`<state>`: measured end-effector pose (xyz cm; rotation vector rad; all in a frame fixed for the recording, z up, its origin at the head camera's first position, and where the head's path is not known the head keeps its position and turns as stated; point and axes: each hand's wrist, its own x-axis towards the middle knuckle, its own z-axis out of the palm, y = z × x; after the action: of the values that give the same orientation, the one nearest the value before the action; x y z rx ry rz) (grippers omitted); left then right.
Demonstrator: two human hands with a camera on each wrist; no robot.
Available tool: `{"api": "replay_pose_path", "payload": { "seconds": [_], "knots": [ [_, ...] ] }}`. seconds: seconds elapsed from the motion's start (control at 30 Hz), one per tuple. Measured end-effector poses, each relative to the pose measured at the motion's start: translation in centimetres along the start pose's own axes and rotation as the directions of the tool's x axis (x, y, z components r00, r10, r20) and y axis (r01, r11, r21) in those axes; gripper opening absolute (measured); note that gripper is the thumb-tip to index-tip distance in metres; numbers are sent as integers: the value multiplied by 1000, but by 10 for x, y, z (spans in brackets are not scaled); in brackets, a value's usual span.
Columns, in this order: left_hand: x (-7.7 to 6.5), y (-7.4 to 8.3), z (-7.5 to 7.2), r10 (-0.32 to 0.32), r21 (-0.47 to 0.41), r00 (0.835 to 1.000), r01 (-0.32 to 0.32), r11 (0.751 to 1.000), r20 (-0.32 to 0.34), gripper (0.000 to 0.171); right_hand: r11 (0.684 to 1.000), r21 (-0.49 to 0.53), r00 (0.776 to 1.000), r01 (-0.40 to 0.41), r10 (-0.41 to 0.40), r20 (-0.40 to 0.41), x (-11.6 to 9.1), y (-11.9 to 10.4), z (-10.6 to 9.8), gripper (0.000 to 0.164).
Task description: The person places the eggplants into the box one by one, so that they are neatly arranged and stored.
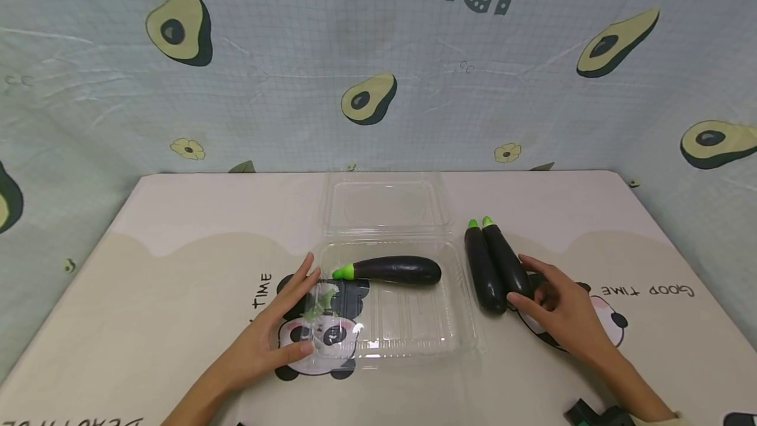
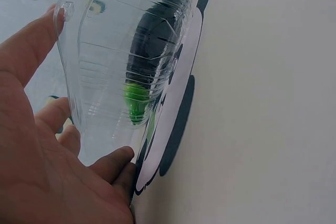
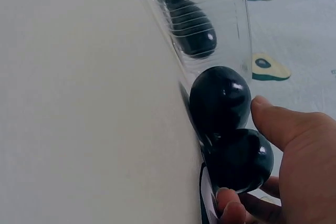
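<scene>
A clear plastic clamshell container [image 1: 408, 340] lies unfolded on the table, its lid [image 1: 384, 206] laid back behind the base. One dark eggplant [image 1: 399, 269] with a bright green stem end lies crosswise inside the base. My left hand [image 1: 278, 324] touches the container's left side with fingers spread and fairly straight. Two more eggplants lie side by side to the right of the container, a left one [image 1: 483, 275] and a right one [image 1: 505, 258]. Around the lower end of the right one curl the thumb and fingers of my right hand [image 1: 564, 307]; its palm is hidden.
A light tablecloth with panda prints [image 1: 322, 347] and lettering covers the table [image 1: 160, 321]. Behind it hangs a curtain [image 1: 284, 104] with avocado pictures. At the bottom right, a black device [image 1: 597, 415] sits by the right wrist.
</scene>
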<state>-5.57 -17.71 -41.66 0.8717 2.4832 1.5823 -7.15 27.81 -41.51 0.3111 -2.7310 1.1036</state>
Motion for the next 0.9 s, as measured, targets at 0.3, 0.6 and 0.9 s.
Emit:
{"api": "replay_pose_path", "payload": {
  "seconds": [0.3, 0.6, 0.9],
  "knots": [
    [0, 0, 0, 3, 4, 1000, -3, 1000, 1, 85, 1000, -15, 1000, -4, 4, -5, 0, -1, 1, 64],
    [0, 0, 0, 2, 12, 1000, -2, 1000, -3, 85, 999, 4, 999, -41, 40, 3, 0, -5, 1, 61],
    [0, 1, 0, 6, 3, 1000, -6, 1000, -3, 85, 999, 19, 999, -46, 46, -1, -2, -8, 0, 58]
  ]
}}
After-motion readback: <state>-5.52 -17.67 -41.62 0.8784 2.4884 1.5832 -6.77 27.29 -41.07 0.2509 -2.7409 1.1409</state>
